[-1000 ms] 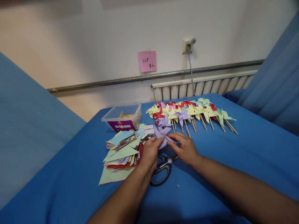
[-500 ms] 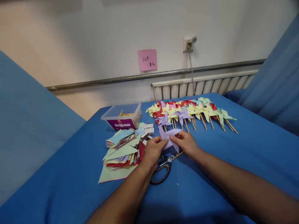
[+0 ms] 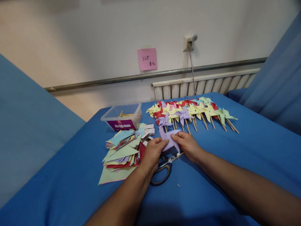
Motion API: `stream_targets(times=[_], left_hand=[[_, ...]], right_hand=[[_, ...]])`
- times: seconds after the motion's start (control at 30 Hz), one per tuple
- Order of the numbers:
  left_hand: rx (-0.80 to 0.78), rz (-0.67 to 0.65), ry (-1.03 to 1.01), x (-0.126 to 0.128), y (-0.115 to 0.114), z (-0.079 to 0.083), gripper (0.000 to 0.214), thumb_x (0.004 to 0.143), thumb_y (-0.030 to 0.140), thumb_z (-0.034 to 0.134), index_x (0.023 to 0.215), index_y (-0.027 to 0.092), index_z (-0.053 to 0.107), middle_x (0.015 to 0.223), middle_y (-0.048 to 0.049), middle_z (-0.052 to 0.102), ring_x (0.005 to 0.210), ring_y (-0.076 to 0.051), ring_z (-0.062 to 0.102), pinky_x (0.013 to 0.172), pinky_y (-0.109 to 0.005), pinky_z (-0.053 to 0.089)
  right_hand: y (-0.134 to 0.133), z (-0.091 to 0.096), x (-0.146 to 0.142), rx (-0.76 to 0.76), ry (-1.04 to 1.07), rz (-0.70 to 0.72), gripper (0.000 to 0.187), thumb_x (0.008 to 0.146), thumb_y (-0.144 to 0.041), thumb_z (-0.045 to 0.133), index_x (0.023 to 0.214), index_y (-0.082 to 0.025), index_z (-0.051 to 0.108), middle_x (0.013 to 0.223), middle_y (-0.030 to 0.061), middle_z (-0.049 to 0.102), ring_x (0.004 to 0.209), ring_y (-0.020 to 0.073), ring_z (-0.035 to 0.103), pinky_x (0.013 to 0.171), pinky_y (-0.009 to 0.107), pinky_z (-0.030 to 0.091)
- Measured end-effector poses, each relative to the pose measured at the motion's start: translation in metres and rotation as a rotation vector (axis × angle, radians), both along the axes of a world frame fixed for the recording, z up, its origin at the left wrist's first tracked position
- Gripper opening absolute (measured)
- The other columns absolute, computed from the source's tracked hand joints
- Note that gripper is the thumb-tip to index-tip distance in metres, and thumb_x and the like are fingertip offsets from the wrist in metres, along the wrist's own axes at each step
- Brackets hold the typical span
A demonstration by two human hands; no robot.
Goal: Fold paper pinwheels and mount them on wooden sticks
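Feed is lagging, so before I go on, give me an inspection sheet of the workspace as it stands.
Surface: blue cloth covers the table, one tiny pale scrap on it.
Job's things: purple paper, partly folded; row of finished pinwheels behind it.
Clutter: scissors lying under the hands; stack of coloured paper squares; clear box with sticks inside; small white cards.
Hands: left hand and right hand both pinch the purple paper.
Cables: one cable hangs from the wall socket.
Surroundings: pink note, radiator, blue drapes on both sides.
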State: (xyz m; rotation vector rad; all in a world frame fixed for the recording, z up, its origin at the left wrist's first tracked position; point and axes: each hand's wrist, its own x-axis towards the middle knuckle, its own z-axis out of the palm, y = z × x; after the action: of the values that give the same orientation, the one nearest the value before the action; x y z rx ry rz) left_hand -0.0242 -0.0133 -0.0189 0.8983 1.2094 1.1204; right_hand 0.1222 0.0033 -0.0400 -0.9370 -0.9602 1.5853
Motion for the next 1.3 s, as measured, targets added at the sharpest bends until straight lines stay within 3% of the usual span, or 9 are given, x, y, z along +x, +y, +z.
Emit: stream_targets(times=[0.27,0.47,0.73,0.93,1.13,1.3], left_hand=[[0.012,0.054,-0.030,-0.0032,0.0013,0.0043,0.027,0.057,0.033,0.079,0.062,0.013,0.062,0.055,-0.0020,0.060,0.048,-0.011,0.049,0.051,-0.024,0.035],[0.019,0.016,0.009,-0.0027,0.0002,0.0026,0.027,0.058,0.034,0.078,0.064,0.012,0.064,0.056,-0.0025,0.060,0.047,-0.011,0.048,0.049,-0.023,0.033],[-0.003,-0.003,0.008,-0.0014,-0.0006,0.0012,0.031,0.055,0.036,0.082,0.066,0.012,0.065,0.057,-0.0038,0.062,0.047,-0.011,0.050,0.047,-0.023,0.034],[0.017,-0.023,0.016,-0.0021,0.0007,0.0010,0.032,0.055,0.035,0.082,0.070,0.010,0.068,0.065,-0.0069,0.067,0.053,-0.012,0.054,0.052,-0.024,0.039],[0.032,0.030,-0.001,-0.0056,0.0032,-0.0004,0.029,0.057,0.034,0.081,0.069,0.010,0.068,0.061,-0.0055,0.065,0.051,-0.012,0.053,0.053,-0.024,0.038],[0.023,0.052,-0.018,-0.0053,0.0040,0.0001,0.029,0.054,0.032,0.082,0.067,0.010,0.068,0.060,-0.0053,0.065,0.050,-0.012,0.052,0.052,-0.025,0.038]], right_hand=[[0.0007,0.0075,0.0008,0.108,-0.037,-0.089,0.040,0.061,-0.051,0.079,0.065,-0.017,0.056,0.051,-0.0070,0.050,0.047,0.0074,0.040,0.049,0.022,0.030],[-0.0030,0.0055,-0.0026,0.082,0.008,-0.009,0.038,0.059,-0.046,0.081,0.071,-0.016,0.061,0.064,-0.0019,0.064,0.056,0.0109,0.055,0.059,0.026,0.042],[-0.0012,-0.0007,-0.0015,0.020,0.020,0.026,0.035,0.057,-0.040,0.083,0.072,-0.015,0.065,0.066,0.0003,0.069,0.055,0.0117,0.059,0.056,0.026,0.044],[-0.0034,0.0059,-0.0027,-0.007,0.011,0.018,0.039,0.054,-0.044,0.084,0.070,-0.015,0.062,0.063,-0.0008,0.067,0.053,0.0113,0.057,0.054,0.025,0.043],[0.0013,0.0053,-0.0014,0.102,-0.032,-0.094,0.040,0.059,-0.049,0.080,0.067,-0.017,0.059,0.053,-0.0061,0.054,0.048,0.0072,0.044,0.049,0.022,0.033],[0.0043,0.0028,0.0004,0.148,-0.123,-0.107,0.043,0.057,-0.054,0.079,0.065,-0.018,0.057,0.053,-0.0053,0.053,0.050,0.0085,0.043,0.049,0.023,0.033]])
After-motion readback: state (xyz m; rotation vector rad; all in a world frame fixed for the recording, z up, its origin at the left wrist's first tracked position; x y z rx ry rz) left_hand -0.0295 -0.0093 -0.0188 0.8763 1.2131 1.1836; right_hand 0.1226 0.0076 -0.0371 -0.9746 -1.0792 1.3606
